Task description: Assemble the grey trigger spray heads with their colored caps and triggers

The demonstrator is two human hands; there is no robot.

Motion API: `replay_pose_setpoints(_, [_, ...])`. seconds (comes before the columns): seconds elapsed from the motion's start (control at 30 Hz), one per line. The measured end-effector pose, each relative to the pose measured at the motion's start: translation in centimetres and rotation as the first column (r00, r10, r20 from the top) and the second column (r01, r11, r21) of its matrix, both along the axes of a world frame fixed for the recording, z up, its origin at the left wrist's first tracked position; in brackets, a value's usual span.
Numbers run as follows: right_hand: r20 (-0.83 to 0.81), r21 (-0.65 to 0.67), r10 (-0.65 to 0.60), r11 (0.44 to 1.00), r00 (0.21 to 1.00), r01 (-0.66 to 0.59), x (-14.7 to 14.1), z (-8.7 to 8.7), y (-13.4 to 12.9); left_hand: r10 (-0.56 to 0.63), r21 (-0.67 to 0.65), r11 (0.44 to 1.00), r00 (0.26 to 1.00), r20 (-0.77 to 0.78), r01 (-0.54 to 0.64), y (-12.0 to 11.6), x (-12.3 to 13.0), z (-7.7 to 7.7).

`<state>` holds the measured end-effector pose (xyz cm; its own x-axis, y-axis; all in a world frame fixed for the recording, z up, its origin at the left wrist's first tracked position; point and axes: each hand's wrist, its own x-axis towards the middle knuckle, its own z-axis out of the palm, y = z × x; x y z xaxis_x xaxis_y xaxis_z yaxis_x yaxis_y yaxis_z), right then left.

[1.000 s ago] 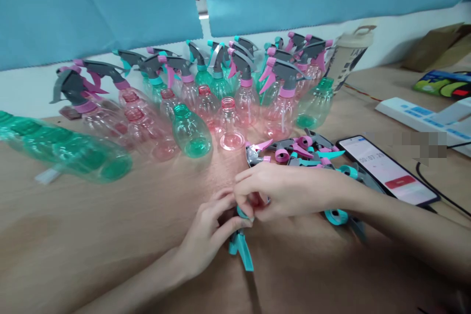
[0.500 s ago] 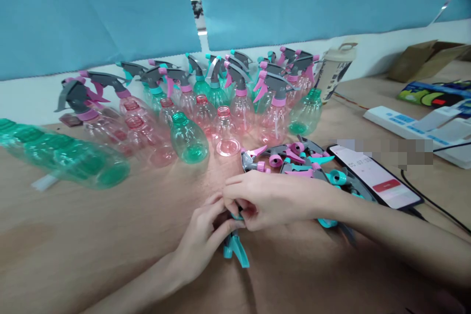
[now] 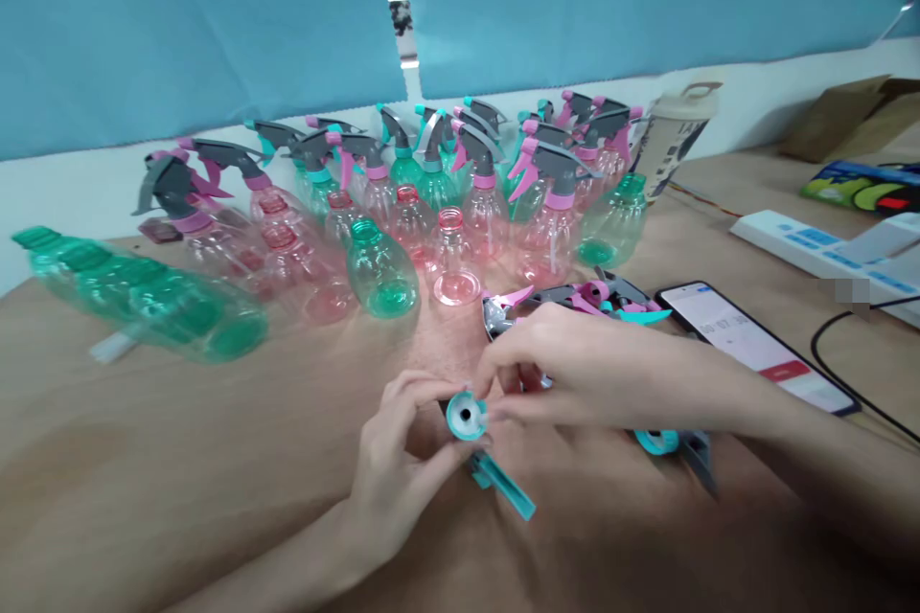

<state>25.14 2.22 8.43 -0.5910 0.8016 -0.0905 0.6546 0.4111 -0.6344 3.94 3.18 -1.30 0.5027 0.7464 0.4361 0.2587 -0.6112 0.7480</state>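
My left hand [image 3: 392, 460] grips a teal and grey trigger spray head [image 3: 495, 488] between thumb and fingers. Its round teal collar [image 3: 466, 416] faces up, showing a white inside with a dark hole at the centre. The trigger points down to the right. My right hand [image 3: 542, 369] has its thumb and forefinger curled at the collar's right rim, its other fingers bent. Behind and partly under the right hand lies a pile of loose pink, teal and grey spray heads [image 3: 596, 297]. Another teal spray head [image 3: 657, 442] lies under the right forearm.
Several pink and green bottles stand at the back, many with spray heads; an uncapped pink bottle [image 3: 451, 259] and green bottle [image 3: 380, 273] are in front. Green bottles [image 3: 144, 297] stand in a row at left. Right: a phone [image 3: 754, 345], a power strip [image 3: 826, 249], a cup [image 3: 676, 139].
The spray head has tilted, so its collar opening now faces up and its trigger swings right. My right hand has shifted right, uncovering the collar. The view has turned slightly left.
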Motion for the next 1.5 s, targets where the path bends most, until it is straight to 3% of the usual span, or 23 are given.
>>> replay_pose_setpoints(0.13, [0.034,-0.12,0.007,0.993,0.999,-0.003,-0.8,0.9,-1.3,0.051,0.127,0.99,0.997,0.057,-0.058,-0.1,-0.1,-0.2])
replay_pose_setpoints(0.3, [0.067,-0.265,0.01,0.964,0.998,0.008,-1.0,1.2,-2.4,0.081,0.1,0.991,0.993,0.089,-0.09,-0.3,0.1,-0.5])
replay_pose_setpoints(0.47, [-0.123,-0.532,0.065,0.838,0.99,-0.121,-1.0,1.2,-2.0,0.096,0.134,0.985,0.99,0.1,-0.109,-0.6,0.2,-0.4])
replay_pose_setpoints(0.7, [-0.285,-0.617,0.04,0.757,0.958,-0.215,-1.0,1.1,-1.4,0.135,0.232,0.961,0.988,0.07,-0.148,-0.3,0.0,-0.4])
replay_pose_setpoints(0.9, [-0.391,-0.751,-0.071,0.602,0.918,-0.273,-1.5,1.1,-1.5,0.22,0.461,0.869,0.975,-0.033,-0.181,1.0,-0.5,0.3])
replay_pose_setpoints(1.03, [-0.372,-0.727,-0.081,0.645,0.925,-0.235,-1.7,0.7,-1.2,0.252,0.482,0.86,0.961,-0.111,-0.17,1.4,-0.5,0.4])
replay_pose_setpoints(1.33, [-0.333,-0.681,-0.084,0.71,0.939,-0.178,-1.8,-1.4,-0.3,0.329,0.343,0.895,0.941,-0.076,-0.285,1.8,-0.7,-0.4])
replay_pose_setpoints(1.5, [-0.397,-0.63,-0.085,0.749,0.914,-0.204,-2.0,-1.6,-0.4,0.332,0.368,0.886,0.94,-0.08,-0.282,1.8,-0.7,-0.2])
